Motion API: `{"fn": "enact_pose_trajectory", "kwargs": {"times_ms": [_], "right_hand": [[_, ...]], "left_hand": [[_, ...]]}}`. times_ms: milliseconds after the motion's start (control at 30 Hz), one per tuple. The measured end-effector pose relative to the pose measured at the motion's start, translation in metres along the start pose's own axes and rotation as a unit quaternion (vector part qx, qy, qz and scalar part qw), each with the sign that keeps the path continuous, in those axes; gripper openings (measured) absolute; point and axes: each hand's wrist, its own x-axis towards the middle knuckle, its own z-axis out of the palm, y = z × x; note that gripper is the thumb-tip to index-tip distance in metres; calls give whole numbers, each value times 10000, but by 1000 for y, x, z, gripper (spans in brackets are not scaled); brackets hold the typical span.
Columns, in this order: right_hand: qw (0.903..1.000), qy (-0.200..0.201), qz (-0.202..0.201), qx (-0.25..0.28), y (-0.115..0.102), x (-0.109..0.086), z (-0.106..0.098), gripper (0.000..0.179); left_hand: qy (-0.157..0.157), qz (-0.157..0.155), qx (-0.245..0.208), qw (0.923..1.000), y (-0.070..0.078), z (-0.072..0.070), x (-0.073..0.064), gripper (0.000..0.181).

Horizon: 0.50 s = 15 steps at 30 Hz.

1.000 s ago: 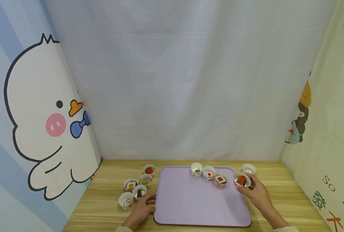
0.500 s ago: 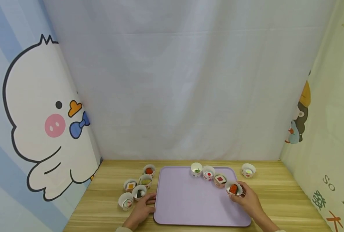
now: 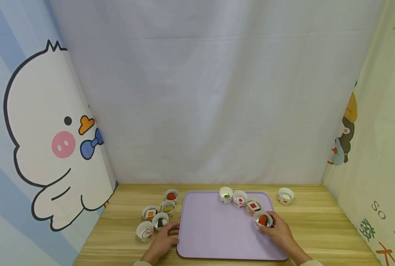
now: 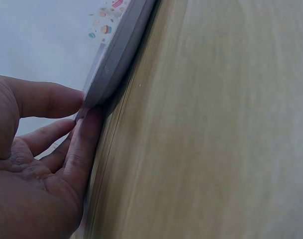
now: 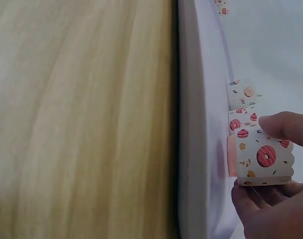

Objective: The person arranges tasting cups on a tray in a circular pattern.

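Observation:
My right hand pinches a white paper baking cup with a donut print, thumb on one side and fingers on the other. Inside this cup lies a toy sushi piece with an orange-red top. It is over the right part of the lilac tray, just in front of a pinkish cup with a dark-red square piece. Whether the held cup touches the tray, I cannot tell. My left hand rests at the tray's left edge; its thumb and fairly straight fingers touch the rim.
Two more cups stand along the tray's back, one with a green piece, another with a red-centred piece. Several filled cups cluster on the wooden table left of the tray. A single cup stands behind right.
My right hand has carried the red-topped cup leftward and toward me, from the tray's right edge to in front of the pinkish cup. My left hand has stayed put.

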Motion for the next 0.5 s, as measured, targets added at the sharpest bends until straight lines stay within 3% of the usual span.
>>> {"fn": "enact_pose_trajectory", "kwargs": {"times_ms": [500], "right_hand": [[9996,44,-132,-230,6,9,12,61]], "left_hand": [[16,27,39,10000,-1,0,0,63]]}}
